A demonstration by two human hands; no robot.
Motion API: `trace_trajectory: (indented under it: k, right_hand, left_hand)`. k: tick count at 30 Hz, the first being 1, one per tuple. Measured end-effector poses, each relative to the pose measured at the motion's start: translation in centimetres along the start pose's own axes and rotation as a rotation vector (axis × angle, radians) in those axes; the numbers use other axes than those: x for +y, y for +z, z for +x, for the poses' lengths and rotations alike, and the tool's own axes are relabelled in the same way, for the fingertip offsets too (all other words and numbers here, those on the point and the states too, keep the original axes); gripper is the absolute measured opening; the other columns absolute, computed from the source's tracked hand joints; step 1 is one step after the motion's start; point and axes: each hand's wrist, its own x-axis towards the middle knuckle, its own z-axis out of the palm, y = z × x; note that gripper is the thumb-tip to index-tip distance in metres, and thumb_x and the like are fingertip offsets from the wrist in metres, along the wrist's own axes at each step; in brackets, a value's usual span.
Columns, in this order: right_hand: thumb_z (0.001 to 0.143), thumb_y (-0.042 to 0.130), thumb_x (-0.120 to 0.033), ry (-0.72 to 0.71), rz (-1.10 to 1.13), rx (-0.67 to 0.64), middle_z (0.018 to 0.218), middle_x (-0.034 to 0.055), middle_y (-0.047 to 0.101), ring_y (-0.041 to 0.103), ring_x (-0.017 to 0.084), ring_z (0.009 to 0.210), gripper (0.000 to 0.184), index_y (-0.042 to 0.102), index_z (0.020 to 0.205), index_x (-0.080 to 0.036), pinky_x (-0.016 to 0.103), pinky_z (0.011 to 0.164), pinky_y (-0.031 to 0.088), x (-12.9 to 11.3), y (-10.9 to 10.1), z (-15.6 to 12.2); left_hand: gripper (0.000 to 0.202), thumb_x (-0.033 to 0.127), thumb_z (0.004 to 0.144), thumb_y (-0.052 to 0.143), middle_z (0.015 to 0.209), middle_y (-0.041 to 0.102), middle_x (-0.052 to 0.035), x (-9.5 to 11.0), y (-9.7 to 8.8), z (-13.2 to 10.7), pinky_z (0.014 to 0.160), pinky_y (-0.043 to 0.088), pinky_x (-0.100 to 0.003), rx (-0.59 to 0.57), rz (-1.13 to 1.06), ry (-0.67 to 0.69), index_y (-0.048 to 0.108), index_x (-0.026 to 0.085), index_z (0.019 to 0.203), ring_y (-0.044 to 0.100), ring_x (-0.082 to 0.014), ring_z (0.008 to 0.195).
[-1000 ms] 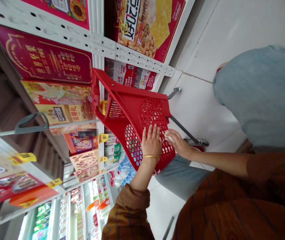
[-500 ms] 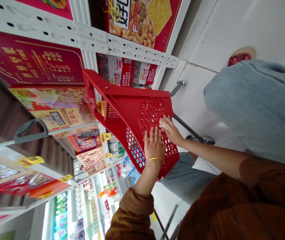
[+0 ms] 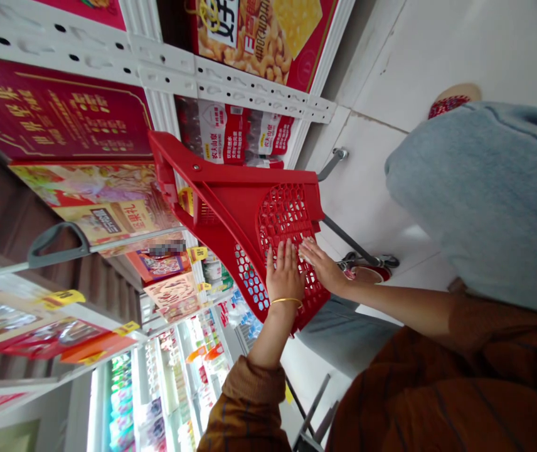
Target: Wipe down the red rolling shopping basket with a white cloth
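Observation:
A red plastic shopping cart (image 3: 235, 194) with a honeycomb mesh basket stands in front of me, appearing sideways in the tilted head view. My left hand (image 3: 286, 271), with a gold bangle at the wrist, lies flat on the mesh, fingers stretched out. Beside it, my right hand (image 3: 324, 269) rests against the cart's lower mesh with its fingers extended. A small white tissue showed under the right fingertips half a second ago; now those fingers mostly hide it.
Shelves with red gift boxes (image 3: 61, 113) and shrink-wrapped bottles (image 3: 221, 132) run close along the cart. A grey cart leg (image 3: 350, 238) ends in a wheel on the white tiled floor (image 3: 391, 150). A denim-covered leg (image 3: 470, 188) is at the right.
Both hands have shifted slightly: the right fingertips sit lower in the picture, and the white tissue is now largely out of sight. The cart has moved slightly left in view.

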Motion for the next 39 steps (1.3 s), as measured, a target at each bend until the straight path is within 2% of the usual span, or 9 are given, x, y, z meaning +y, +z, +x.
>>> trace_trajectory:
  k: [8,11,15,19,22,24,28,33,39]
  right_hand:
    - [0.098,0.032,-0.009,-0.174,-0.008,-0.055,0.151,0.009,0.04,0.026,0.02,0.146,0.052,0.034,0.147,-0.027,0.049,0.116,0.036,-0.4,-0.3,-3.8]
    - [0.098,0.038,-0.012,-0.234,-0.016,-0.06,0.144,0.0112,0.048,0.029,0.022,0.145,0.049,0.039,0.144,-0.026,0.052,0.114,0.039,-1.0,-0.9,-4.0]
    - [0.098,0.041,-0.015,-0.186,-0.02,0.036,0.138,0.0105,0.052,0.029,0.024,0.145,0.045,0.043,0.141,-0.027,0.056,0.113,0.039,-2.1,-1.3,-0.9]
    - [0.098,0.042,-0.02,-0.109,-0.018,0.129,0.142,0.009,0.049,0.023,0.024,0.147,0.045,0.042,0.143,-0.028,0.058,0.119,0.027,-2.4,-1.3,4.3]
    - [0.098,0.045,-0.028,-0.055,-0.03,0.122,0.153,0.0066,0.036,0.013,0.025,0.149,0.045,0.042,0.143,-0.03,0.059,0.119,0.023,-2.0,-1.0,7.0]
    - [0.098,0.047,-0.031,-0.038,-0.006,0.085,0.158,0.0047,0.029,0.009,0.025,0.15,0.048,0.039,0.144,-0.032,0.058,0.118,0.026,-1.6,-0.8,7.6]
    - [0.099,0.043,-0.024,-0.048,0.044,0.047,0.156,0.0026,0.033,0.013,0.021,0.149,0.05,0.035,0.147,-0.034,0.053,0.119,0.029,-1.2,-0.5,6.9]
    - [0.098,0.033,-0.009,-0.078,0.047,0.017,0.154,0.0035,0.037,0.021,0.019,0.147,0.055,0.033,0.148,-0.033,0.049,0.118,0.033,-1.2,-0.2,5.0]
    - [0.098,0.042,-0.012,-0.17,0.024,0.039,0.151,0.0055,0.042,0.026,0.02,0.146,0.052,0.037,0.146,-0.032,0.049,0.117,0.035,-1.0,0.6,2.4]
  left_hand:
    - [0.058,0.036,0.095,0.043,0.158,0.025,-0.0045,-0.6,-0.7,-0.9,0.124,0.014,-0.049,-0.021,0.009,-0.002,0.033,0.014,0.148,0.021,-0.0243,0.148]
    - [0.056,0.036,0.096,0.041,0.157,0.026,-0.0034,-1.0,-1.3,-1.7,0.123,0.014,-0.05,0.002,0.003,-0.022,0.034,0.016,0.148,0.022,-0.0248,0.147]
    - [0.056,0.037,0.096,0.042,0.156,0.029,-0.0038,-1.4,-1.4,-2.1,0.123,0.016,-0.051,0.038,-0.017,-0.011,0.034,0.017,0.148,0.024,-0.0246,0.147]
    - [0.057,0.037,0.096,0.043,0.156,0.03,-0.0043,-1.4,-0.9,-2.0,0.123,0.016,-0.05,0.073,-0.011,-0.015,0.034,0.017,0.148,0.025,-0.0239,0.147]
    - [0.06,0.039,0.095,0.044,0.156,0.028,-0.0068,-1.4,-0.7,-2.1,0.123,0.017,-0.048,0.093,-0.005,-0.028,0.033,0.013,0.148,0.026,-0.0239,0.146]
    - [0.062,0.04,0.095,0.045,0.157,0.027,-0.0091,-1.4,-0.6,-2.2,0.123,0.018,-0.048,0.105,-0.006,-0.046,0.032,0.01,0.148,0.025,-0.0245,0.147]
    - [0.063,0.04,0.095,0.045,0.157,0.026,-0.0105,-1.4,-0.8,-2.4,0.123,0.017,-0.048,0.113,-0.03,-0.079,0.031,0.01,0.148,0.024,-0.0248,0.147]
    - [0.062,0.041,0.095,0.045,0.156,0.027,-0.0062,-1.7,-1.1,-2.5,0.123,0.017,-0.049,0.112,-0.05,-0.1,0.032,0.012,0.148,0.023,-0.0259,0.147]
    - [0.06,0.041,0.096,0.043,0.156,0.026,-0.0036,-2.2,-1.1,-2.8,0.123,0.016,-0.048,0.129,-0.06,-0.108,0.03,0.015,0.149,0.023,-0.0256,0.147]
